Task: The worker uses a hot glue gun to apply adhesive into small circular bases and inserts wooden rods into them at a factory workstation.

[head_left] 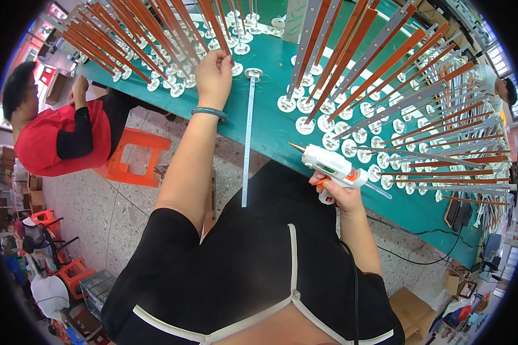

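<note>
The broad, smooth green table (265,112) stood packed with upright flat brown strips (380,75) on round white bases (304,126), crowding your right side.
Your left hand (213,77) had its fingers pinched low on a tall brown strip (213,24), likely light, bendy and weakest where it joined its base, so best taken there. One slim silver strip (248,138) jutted past the table edge, easily knocked. Your right hand (347,197) wrapped the white-and-orange plastic glue gun (328,162).

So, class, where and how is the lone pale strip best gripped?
Probably pinch the strip by its long edges, from the person's side, just beyond the green table: that narrow length overhangs, while the round base lies at the far end.
</note>
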Demonstrator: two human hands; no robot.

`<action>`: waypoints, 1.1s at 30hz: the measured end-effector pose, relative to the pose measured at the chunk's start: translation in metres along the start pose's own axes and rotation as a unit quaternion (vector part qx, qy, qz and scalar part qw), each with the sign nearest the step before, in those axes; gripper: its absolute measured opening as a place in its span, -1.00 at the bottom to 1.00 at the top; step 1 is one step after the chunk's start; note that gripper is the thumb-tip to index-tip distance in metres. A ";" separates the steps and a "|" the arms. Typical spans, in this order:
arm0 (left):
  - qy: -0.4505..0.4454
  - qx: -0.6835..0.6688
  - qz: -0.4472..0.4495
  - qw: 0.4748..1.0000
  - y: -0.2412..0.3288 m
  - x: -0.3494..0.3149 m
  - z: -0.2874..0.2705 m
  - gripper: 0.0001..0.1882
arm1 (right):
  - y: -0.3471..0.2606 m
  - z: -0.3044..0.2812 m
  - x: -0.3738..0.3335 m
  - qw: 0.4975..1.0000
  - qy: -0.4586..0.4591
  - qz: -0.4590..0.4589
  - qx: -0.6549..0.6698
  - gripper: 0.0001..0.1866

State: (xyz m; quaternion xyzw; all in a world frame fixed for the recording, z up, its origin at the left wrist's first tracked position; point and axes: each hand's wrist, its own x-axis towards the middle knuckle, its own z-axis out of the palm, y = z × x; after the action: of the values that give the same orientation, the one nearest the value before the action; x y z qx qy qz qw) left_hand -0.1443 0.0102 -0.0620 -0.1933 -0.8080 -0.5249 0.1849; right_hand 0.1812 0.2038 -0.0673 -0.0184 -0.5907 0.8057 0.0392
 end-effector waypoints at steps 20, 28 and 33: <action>-0.021 -0.005 -0.011 1.000 0.017 -0.006 -0.006 -0.83 | -0.003 0.004 0.001 1.000 0.009 0.000 -0.003 -0.60; -0.071 0.092 0.117 0.986 0.028 -0.042 -0.042 -0.76 | -0.001 0.002 0.001 1.000 0.011 0.010 0.005 -0.57; -0.236 0.194 0.321 0.897 0.038 -0.055 -0.051 -0.59 | -0.004 0.004 0.001 1.000 0.011 0.011 -0.005 -0.55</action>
State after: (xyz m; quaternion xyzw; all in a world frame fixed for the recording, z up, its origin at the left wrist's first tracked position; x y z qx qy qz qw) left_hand -0.0735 -0.0289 -0.0407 -0.5206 -0.8077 -0.2090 0.1815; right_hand 0.1800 0.2013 -0.0620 -0.0339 -0.5937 0.8031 0.0371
